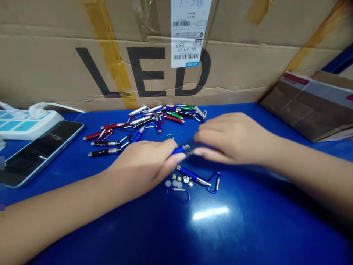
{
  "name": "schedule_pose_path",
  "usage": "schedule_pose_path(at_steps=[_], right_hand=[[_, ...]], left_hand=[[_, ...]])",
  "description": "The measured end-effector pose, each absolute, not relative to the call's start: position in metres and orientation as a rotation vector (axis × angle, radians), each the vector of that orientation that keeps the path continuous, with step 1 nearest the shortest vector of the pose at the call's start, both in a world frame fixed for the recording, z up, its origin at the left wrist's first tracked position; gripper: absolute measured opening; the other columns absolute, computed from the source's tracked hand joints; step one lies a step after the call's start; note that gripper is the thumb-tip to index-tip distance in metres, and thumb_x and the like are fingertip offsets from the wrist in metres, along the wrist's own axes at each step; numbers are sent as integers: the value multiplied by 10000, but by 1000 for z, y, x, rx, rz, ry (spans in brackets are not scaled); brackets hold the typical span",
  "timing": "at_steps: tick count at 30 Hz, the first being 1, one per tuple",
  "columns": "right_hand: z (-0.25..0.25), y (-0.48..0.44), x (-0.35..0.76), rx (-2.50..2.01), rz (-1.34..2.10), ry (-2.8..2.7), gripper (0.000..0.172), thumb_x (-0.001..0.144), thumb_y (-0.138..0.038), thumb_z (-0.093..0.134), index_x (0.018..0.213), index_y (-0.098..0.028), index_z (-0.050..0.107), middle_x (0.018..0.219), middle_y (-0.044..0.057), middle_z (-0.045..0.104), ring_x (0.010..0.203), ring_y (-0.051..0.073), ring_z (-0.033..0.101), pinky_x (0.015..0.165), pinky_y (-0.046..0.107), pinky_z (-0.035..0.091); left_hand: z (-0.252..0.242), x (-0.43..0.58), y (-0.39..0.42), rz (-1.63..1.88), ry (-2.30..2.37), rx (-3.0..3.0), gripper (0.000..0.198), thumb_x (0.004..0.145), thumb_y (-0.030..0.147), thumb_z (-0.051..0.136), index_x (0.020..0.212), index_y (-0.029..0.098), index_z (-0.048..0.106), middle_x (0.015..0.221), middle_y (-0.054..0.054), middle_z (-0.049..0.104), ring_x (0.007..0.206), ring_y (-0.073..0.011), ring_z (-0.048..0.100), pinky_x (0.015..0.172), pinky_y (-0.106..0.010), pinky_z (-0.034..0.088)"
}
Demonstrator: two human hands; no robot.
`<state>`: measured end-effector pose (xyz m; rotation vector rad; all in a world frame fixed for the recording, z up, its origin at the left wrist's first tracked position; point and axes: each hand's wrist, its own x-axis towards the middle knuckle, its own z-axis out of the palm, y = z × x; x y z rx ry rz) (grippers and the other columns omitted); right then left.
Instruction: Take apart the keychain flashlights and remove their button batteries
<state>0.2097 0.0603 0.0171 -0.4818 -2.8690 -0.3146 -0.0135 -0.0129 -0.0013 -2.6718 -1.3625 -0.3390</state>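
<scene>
My left hand [150,162] is closed around a blue laser pointer [179,149], its silvery end sticking out past the thumb to the right. Close by, my right hand [226,138] has its thumb and fingers pinched near that end; a blurred sliver lies between the two hands, too smeared to name. Below them on the table rests another blue laser pointer [193,175] with a blue carabiner [213,183] attached. Several button cells [179,179] lie beside it. A loose blue carabiner [179,195] is just in front of the cells.
A pile of coloured laser pointers [173,115] with carabiners lies at the back, others to its left. At left are a phone [44,151] and a white power strip [33,123]. A large cardboard box [234,51] stands behind; a brown package [311,106] sits at right.
</scene>
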Motion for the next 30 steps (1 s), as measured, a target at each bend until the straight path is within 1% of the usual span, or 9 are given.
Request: schedule_pose_path(at_steps=[3,6,9,13,17,20,24,28,30], right_hand=[[35,78,224,-1009,-253,-2847,332,921,-463,445,836,-194,621,722,44,636,566,144,493,517,271,247],[47,85,236,-1162,-11,-2912,272,876,-445,529,804,-204,633,740,25,647,579,133,520,508,252,279],[50,84,239,-1152,170,-2934,230,857,-418,567,820,-202,638,774,15,654,614,127,540,532,244,323],[44,76,233,-1070,196,-2956,190,852,-380,585,837,-199,639,823,20,652,661,136,544,564,253,335],[32,65,220,-938,215,-2947,131,856,-312,586,848,-191,637,877,28,650,732,150,564,613,262,353],[23,55,211,-815,279,-2975,189,886,-359,557,846,-189,627,887,30,635,741,150,568,626,265,364],[17,48,206,-745,343,-3036,271,899,-445,536,840,-193,615,861,26,621,731,153,566,620,270,360],[17,52,207,-766,417,-3024,274,926,-406,500,827,-177,613,822,32,626,694,137,542,607,266,343],[17,55,210,-770,465,-3011,289,939,-392,476,816,-172,618,789,31,627,671,129,526,604,267,338]], left_hand=[[-2,-18,-8,-478,-1676,-2647,342,984,416,297,1006,200,562,820,-31,715,661,-208,674,507,-266,414],[-3,-21,-5,-583,-1762,-2676,330,985,415,300,1091,214,540,946,-36,728,781,-206,699,593,-280,479],[-4,-21,-5,-641,-1767,-2711,299,982,394,322,1063,209,543,967,-37,720,826,-201,694,638,-284,501],[-6,-22,-5,-743,-1781,-2733,242,976,360,357,1066,208,522,962,-38,693,835,-193,666,670,-289,498],[-13,-26,2,-1119,-1892,-2682,217,969,349,372,1095,209,480,899,-24,618,760,-167,600,680,-303,473],[-19,-30,9,-1306,-2025,-2657,198,955,340,402,1094,216,470,854,0,575,707,-147,558,667,-303,456],[-24,-31,17,-1517,-2077,-2719,205,933,263,424,1129,222,469,944,-10,575,763,-139,565,637,-276,448],[-28,-30,21,-1876,-2088,-2682,216,942,284,411,1133,211,480,997,-30,591,793,-141,576,591,-250,441],[-28,-29,22,-1937,-2126,-2648,219,946,323,427,1119,209,494,985,-31,601,798,-143,586,591,-244,443]])
